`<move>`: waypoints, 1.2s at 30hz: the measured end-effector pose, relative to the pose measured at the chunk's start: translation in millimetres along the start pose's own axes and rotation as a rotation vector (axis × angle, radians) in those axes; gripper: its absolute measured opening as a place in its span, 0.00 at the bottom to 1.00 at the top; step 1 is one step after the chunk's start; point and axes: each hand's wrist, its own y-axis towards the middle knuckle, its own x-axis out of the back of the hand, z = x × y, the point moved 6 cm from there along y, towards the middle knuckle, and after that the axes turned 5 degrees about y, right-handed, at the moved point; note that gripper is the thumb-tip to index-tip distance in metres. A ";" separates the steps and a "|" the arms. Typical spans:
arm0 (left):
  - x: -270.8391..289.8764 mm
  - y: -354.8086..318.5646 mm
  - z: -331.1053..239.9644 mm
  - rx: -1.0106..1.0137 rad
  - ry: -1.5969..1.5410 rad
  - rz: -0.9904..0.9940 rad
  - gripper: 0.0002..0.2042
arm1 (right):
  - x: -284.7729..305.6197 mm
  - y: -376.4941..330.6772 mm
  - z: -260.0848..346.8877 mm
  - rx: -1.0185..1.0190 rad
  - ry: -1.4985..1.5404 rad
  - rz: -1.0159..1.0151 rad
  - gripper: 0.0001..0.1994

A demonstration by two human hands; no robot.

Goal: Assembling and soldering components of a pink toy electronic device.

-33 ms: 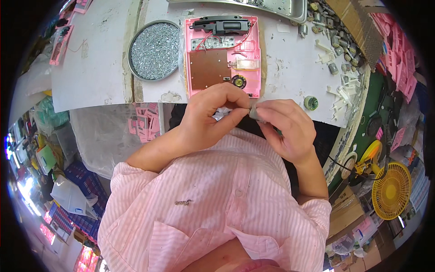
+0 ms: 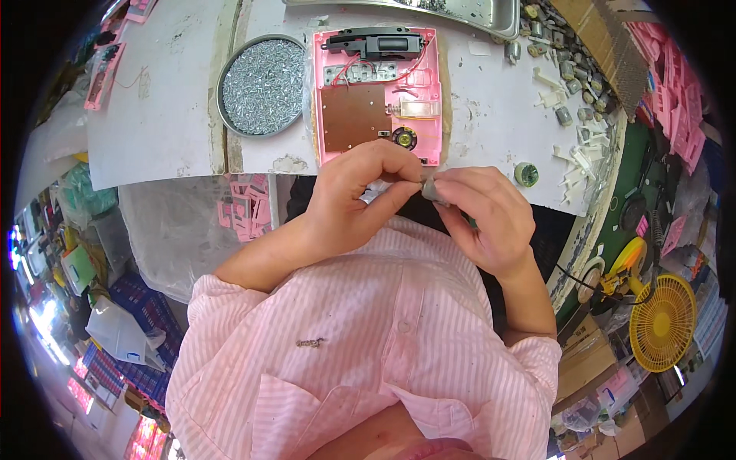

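Note:
Just in front of my chest, my right hand [image 2: 483, 215] grips a small grey motor [image 2: 431, 189] between thumb and fingers. My left hand [image 2: 364, 188] is closed in a pinch, its thumb and forefinger meeting right at the end of that motor. Whatever lies between those fingertips is too small to make out. Beyond both hands, on the table, lies an open pink plastic casing [image 2: 431, 77]. It holds a brown circuit board [image 2: 353, 115], a black part [image 2: 383, 46] with red wires, a clear-white block [image 2: 420, 109] and a small round speaker [image 2: 404, 138]. My left hand overlaps the casing's near edge.
A round tray of small screws [image 2: 262, 86] stands left of the casing. To the right are loose motors [image 2: 564, 116], white plastic pieces [image 2: 576, 170] and a small green roll [image 2: 526, 174]. A metal tray [image 2: 491, 17] sits at the back. A yellow fan [image 2: 661, 326] stands far right.

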 end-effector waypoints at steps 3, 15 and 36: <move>0.4 -0.4 -5.2 -0.158 0.158 -0.055 0.09 | -0.5 4.1 1.8 -0.011 -0.036 -0.022 0.21; 28.7 56.1 -14.3 -0.129 0.506 -0.056 0.05 | 6.0 8.1 -17.8 0.057 -0.092 -0.080 0.20; 72.1 54.1 30.1 -0.066 0.362 -0.316 0.03 | -3.7 60.1 -74.8 -0.179 -0.250 0.111 0.12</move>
